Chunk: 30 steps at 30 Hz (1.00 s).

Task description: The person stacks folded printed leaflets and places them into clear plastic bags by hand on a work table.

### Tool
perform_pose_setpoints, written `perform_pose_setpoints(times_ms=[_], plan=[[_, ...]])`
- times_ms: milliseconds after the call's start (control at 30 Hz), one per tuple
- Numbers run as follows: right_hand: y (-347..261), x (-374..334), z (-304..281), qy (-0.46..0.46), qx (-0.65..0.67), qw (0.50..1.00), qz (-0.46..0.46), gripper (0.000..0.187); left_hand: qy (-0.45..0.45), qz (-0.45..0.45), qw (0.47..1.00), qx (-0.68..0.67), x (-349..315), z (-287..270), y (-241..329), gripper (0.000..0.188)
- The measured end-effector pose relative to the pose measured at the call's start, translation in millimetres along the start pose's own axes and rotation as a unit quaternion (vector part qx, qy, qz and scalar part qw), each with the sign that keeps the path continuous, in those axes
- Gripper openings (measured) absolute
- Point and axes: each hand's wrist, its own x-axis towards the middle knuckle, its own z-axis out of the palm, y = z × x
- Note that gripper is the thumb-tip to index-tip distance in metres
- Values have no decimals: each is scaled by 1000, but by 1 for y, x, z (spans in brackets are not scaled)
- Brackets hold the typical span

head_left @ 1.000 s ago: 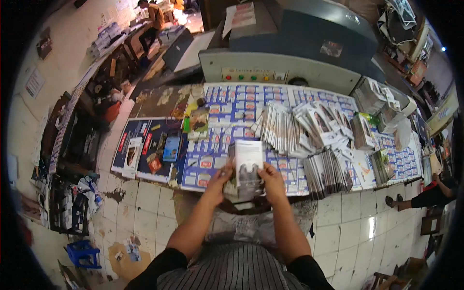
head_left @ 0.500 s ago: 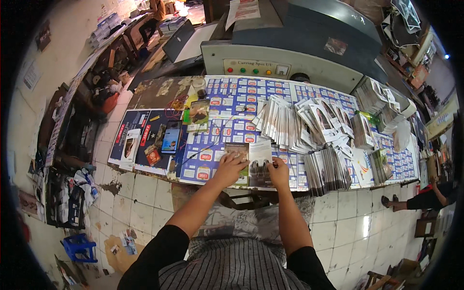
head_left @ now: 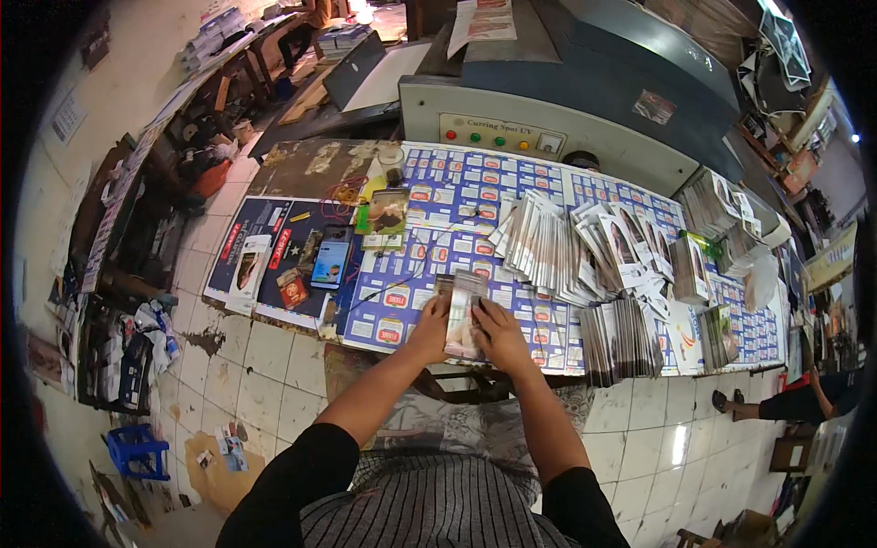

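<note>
Between my hands, at the table's near edge, a printed leaflet [head_left: 463,320] in brown and pale tones stands folded to a narrow strip. My left hand [head_left: 429,331] grips its left edge, the thumb side against the paper. On the other side my right hand [head_left: 501,335] holds the right edge with curled fingers. Just right of my hands, bundles of folded leaflets [head_left: 621,342] stand in a row along the near edge. Beyond them a fanned pile of similar leaflets [head_left: 544,242] spreads across the table.
Blue printed sheets [head_left: 395,301] cover the table. A phone [head_left: 330,263], a small red packet [head_left: 291,289] and a green-edged card [head_left: 385,215] lie to the left. Further stacks [head_left: 708,203] stand far right. A grey machine [head_left: 585,110] rises behind; another person's leg [head_left: 776,406] shows at right.
The leaflet, which lay opened out flat, is now folded narrow. My right hand has moved left, closer to my left hand. The view has shifted slightly.
</note>
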Motion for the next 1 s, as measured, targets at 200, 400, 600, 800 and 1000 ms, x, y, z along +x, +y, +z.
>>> perform_pose_setpoints(times_ms=[200,400,600,800,1000], plan=[[2,4,12,-83,-28,995,48,53,73,24,973,-219,-1,-9,-36,60],[-2,3,13,-106,-74,991,24,57,37,-49,998,-27,-39,-32,-56,47],[-10,12,18,-134,-73,988,3,61,34,-82,995,-41,-43,-26,-57,50],[-18,21,18,-145,-57,988,13,65,79,-61,994,-38,-43,-24,-55,49],[-10,20,15,-119,-25,992,27,67,71,-40,995,57,-40,-25,-49,49]])
